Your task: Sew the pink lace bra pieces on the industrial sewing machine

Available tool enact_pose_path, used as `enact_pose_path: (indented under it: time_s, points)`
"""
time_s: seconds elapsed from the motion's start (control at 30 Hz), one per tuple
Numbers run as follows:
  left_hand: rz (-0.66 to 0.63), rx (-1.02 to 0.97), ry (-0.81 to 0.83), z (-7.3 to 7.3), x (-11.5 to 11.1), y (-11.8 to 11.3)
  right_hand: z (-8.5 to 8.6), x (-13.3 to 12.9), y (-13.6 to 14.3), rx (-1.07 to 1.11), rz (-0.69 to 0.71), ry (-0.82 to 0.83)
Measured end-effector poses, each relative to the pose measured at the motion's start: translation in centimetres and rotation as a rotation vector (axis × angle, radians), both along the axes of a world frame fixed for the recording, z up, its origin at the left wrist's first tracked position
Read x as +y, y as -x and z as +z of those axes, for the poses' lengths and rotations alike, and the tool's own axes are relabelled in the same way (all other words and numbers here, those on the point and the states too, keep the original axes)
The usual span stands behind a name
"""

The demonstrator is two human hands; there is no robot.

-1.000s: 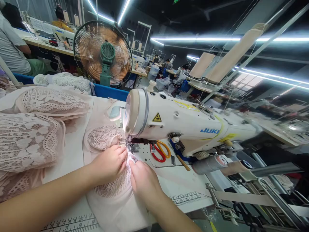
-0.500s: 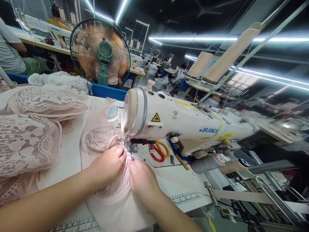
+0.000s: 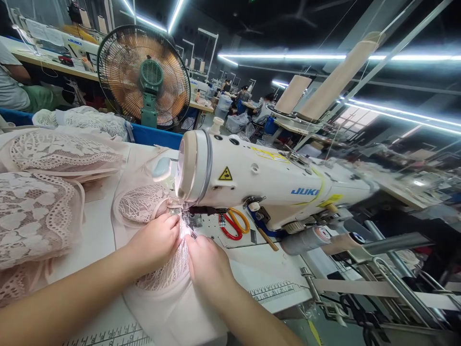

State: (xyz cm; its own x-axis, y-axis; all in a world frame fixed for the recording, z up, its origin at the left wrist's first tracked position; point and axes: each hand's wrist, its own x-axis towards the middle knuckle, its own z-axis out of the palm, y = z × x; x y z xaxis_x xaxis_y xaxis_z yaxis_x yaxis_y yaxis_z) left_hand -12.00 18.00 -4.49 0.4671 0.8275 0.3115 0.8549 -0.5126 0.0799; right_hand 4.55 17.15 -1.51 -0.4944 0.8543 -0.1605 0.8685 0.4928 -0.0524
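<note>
**While lace garment (image 3: 167, 275) lies under JUKI sewing machine (image 3: 248, 168), left hand (image 3: 154, 244) and right hand (image 3: 212, 266) grip it**

The left hand's bent fingers hold fabric beside the presser foot (image 3: 186, 218); the right pinches it, fingertips nearly closed.

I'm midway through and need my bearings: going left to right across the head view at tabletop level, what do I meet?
Stacked lace pieces, left hand, right hand, red and orange scissor handles, wooden stick, grey thread spool, beige thread spool.
</note>
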Motion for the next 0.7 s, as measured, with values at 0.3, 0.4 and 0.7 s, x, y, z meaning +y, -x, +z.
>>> enact_pose_path:
  time_s: [0.3,0.4,0.7]
  points:
    - [0.033,0.093,0.007,0.8,-0.2,1.5,-1.2,-1.0,-2.2,0.124,0.114,-0.069]
    - [-0.014,0.087,0.041,1.6,-1.5,1.6,-1.6,-1.8,-3.2,0.158,0.178,-0.062]
    - [0.175,0.177,0.300,1.5,-5.2,2.6,-2.6,-2.0,-4.1,0.173,0.208,-0.077]
